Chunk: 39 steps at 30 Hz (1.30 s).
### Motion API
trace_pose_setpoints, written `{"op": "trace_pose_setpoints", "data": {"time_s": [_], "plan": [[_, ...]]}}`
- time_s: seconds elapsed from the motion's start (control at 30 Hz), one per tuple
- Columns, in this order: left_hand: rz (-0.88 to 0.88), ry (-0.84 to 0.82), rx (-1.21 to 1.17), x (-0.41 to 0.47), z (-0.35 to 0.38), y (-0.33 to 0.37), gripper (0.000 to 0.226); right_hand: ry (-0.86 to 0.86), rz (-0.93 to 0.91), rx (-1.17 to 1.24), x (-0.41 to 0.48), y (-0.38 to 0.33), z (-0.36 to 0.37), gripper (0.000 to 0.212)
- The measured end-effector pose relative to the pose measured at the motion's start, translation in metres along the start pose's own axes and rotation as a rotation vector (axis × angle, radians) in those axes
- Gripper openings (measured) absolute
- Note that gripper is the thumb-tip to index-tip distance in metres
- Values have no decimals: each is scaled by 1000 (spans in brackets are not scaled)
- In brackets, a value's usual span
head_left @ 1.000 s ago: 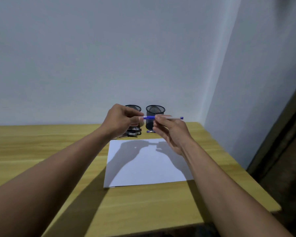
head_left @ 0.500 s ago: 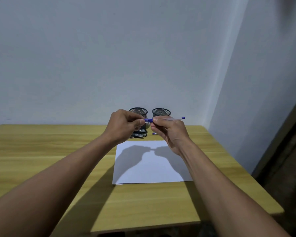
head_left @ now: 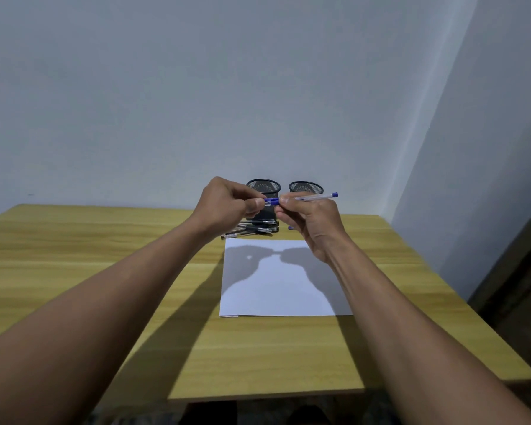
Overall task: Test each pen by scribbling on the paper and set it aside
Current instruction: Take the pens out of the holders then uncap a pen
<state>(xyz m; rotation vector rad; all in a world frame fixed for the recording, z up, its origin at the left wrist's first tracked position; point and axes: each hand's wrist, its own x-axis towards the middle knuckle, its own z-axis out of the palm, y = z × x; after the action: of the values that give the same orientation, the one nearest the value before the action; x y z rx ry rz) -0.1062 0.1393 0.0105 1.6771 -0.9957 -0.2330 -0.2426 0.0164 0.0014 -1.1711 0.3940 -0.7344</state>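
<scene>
Head view: you hold a clear-barrelled pen with a blue cap in the air at the middle of the frame. It is nearly level, and its blue-tipped tail end rises a little toward the right. Your left hand is curled, and its thumb and forefinger fingers pinch the blue cap end. Your right hand pinches the barrel just beside the cap between its own thumb and forefinger, with the other fingers folded under. Only a short blue stretch of the pen shows between the two pinches. The rest of the clear barrel runs out over the top of your right hand and past it.

The pen touches neither the white sheet of paper nor the light wooden desk. It sits higher in the frame than the paper's far edge. The paper lies flat right of centre, and the shadows of both hands fall across its upper half.

Behind your hands, near the grey wall, two black wire-mesh cups stand side by side. The left cup is partly hidden by your left hand. The right cup shows above your right hand. A loose heap of dark pens lies on the desk between the left cup and the paper's far edge.
</scene>
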Motion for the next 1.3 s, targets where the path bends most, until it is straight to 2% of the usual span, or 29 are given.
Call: {"op": "trace_pose_setpoints", "data": {"time_s": [0.17, 0.27, 0.33, 0.4, 0.63, 0.73, 1.03, 1.13, 1.2, 1.3], "plan": [[42, 25, 150, 0, 1, -1, 5, 6, -8, 9, 2, 11, 3, 8], [-33, 60, 99, -1, -11, -10, 6, 61, -8, 59, 7, 11, -6, 5], [-64, 100, 130, -1, -29, -23, 7, 90, -27, -9, 10, 10, -20, 5], [-64, 117, 241, -4, -38, -33, 7, 48, -25, -131, 10, 15, -25, 8], [-127, 178, 338, -4, -20, -64, 14, 15, -20, -362, 14, 50, 0, 17], [-199, 217, 363, -5, -19, -84, 16, 17, 33, -363, 13, 69, 6, 10], [-251, 210, 530, -3, -12, -121, 14, -49, 91, -414, 6, 92, -5, 18], [-282, 199, 525, -5, -13, -122, 25, -60, 84, -408, 2, 90, -6, 21], [-267, 200, 535, -10, -14, -118, 35, -60, 81, -402, 0, 90, -6, 23], [-137, 213, 612, -31, -10, -109, 36, -62, 51, -432, 0, 88, -7, 18]]}}
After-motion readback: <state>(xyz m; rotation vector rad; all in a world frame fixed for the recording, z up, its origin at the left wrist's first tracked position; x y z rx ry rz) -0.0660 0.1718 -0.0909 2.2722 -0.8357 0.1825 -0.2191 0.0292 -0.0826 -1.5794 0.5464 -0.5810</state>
